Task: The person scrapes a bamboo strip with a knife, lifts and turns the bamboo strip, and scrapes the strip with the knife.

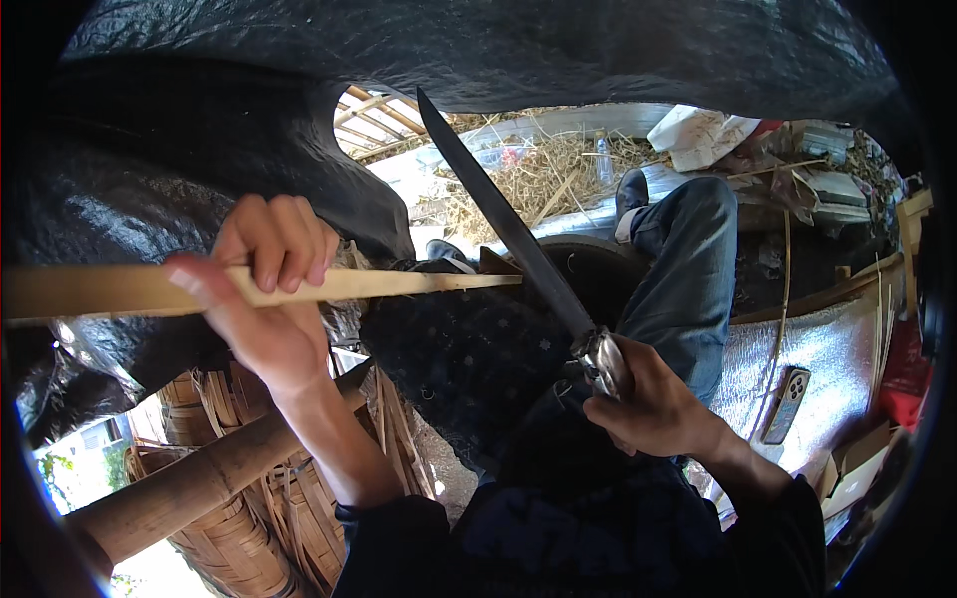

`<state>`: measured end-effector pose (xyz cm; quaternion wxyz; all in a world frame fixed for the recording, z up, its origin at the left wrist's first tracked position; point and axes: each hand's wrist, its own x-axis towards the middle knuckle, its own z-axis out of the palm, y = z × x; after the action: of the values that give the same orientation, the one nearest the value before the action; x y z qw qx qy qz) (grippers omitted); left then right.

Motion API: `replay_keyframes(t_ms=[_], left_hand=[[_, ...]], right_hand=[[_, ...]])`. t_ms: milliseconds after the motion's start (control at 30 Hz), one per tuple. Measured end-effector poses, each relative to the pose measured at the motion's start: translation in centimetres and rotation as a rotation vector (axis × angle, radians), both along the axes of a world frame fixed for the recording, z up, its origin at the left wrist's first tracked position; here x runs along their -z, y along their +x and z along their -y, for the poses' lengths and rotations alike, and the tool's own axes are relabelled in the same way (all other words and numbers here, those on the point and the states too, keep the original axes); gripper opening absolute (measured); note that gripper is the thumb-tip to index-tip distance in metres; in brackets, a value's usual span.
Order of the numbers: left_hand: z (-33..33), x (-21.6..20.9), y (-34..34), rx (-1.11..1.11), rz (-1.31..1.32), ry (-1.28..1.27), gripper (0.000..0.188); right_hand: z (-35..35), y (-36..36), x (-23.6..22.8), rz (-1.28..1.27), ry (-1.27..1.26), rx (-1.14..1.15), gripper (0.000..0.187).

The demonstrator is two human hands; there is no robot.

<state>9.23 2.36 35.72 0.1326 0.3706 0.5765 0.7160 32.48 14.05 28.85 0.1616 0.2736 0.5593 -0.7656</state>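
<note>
A long, pale bamboo strip (399, 284) runs in from the left edge and narrows to an end above my lap. My left hand (269, 279) is closed around it, the thumb lying along its near side. In my right hand (653, 399) is the handle of a machete (508, 224). Its long dark blade slants up and to the left, past the strip's narrow end; a small space shows between strip and blade. A dark patterned cloth (469, 334) lies over my lap, beneath both.
Black plastic sheeting (478, 50) hangs overhead and on the left. A thick bamboo pole (199, 488) and woven bamboo baskets (234, 538) stand lower left. On the right, a phone (788, 404) lies on a silvery sheet (748, 359). Straw (558, 164) and a plastic bottle (604, 159) lie ahead.
</note>
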Motion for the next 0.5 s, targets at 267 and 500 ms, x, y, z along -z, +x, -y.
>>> replay_keyframes(t_ms=[267,500], left_hand=[[2.0,1.1,-0.3,0.131,0.320,0.150,0.040],[0.7,1.3,-0.1,-0.337,0.216,0.064,0.033]], right_hand=[[1.6,0.0,0.5,-0.141,0.221,-0.003,0.042],[1.8,-1.7,-1.9,-0.329,0.222,0.036,0.028]])
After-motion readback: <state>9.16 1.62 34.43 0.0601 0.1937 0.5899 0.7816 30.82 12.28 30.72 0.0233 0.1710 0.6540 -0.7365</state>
